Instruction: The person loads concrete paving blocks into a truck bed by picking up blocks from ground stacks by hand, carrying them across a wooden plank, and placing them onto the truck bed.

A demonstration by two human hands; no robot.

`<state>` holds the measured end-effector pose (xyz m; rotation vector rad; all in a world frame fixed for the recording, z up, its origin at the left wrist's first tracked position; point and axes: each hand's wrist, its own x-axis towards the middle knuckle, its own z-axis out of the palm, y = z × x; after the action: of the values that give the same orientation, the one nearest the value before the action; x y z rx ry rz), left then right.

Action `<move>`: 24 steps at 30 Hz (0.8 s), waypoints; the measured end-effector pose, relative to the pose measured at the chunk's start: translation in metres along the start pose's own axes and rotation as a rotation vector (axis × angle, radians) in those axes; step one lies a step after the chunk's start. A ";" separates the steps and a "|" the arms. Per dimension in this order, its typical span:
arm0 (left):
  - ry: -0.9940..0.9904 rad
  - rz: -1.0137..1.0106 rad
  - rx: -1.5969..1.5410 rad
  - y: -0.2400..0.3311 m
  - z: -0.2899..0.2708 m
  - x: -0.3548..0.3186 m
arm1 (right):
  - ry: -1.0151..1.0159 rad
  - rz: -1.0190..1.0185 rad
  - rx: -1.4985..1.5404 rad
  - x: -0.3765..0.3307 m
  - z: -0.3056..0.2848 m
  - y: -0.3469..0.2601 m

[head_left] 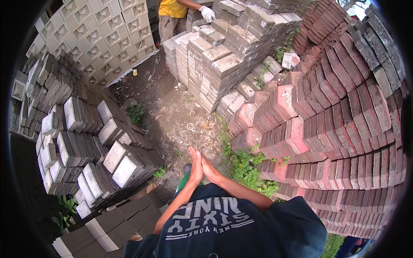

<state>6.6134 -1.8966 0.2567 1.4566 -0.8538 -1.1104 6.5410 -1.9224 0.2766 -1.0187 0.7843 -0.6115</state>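
Note:
My left hand (196, 168) and my right hand (208, 167) meet palm to palm in front of my dark shirt. Their fingers are stretched out and point away from me, with nothing visible between them. Both hands are bare, and the inner palms are hidden where they press together. Beneath them lies the dirt ground (170, 122). Closest on the left is a stack of grey paving blocks (118, 161), some with pale faces. To the right rise long rows of reddish paving blocks (297, 133). Neither hand touches any block.
A tall stack of grey paving blocks (215, 64) stands ahead. Behind it a person in a yellow shirt (173, 8) rests a white-gloved hand (207, 14) by the blocks. Cream patterned vent blocks (94, 36) form a wall at the far left. Green weeds (247, 165) grow beside the red rows.

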 end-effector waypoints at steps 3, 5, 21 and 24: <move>0.015 0.004 -0.101 0.024 -0.023 0.057 | 0.130 0.089 0.150 0.038 0.038 -0.053; 0.019 -0.042 -0.175 0.041 -0.038 0.089 | 0.055 0.006 0.127 0.069 0.043 -0.058; -0.237 -0.167 -0.256 0.137 -0.063 0.312 | 0.262 0.087 0.489 0.345 0.001 -0.122; -0.224 -0.197 -0.236 0.162 -0.069 0.360 | 0.246 -0.002 0.423 0.389 0.005 -0.146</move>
<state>6.8001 -2.2387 0.3487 1.2538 -0.7139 -1.4914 6.7589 -2.2757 0.3012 -0.5624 0.8231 -0.8733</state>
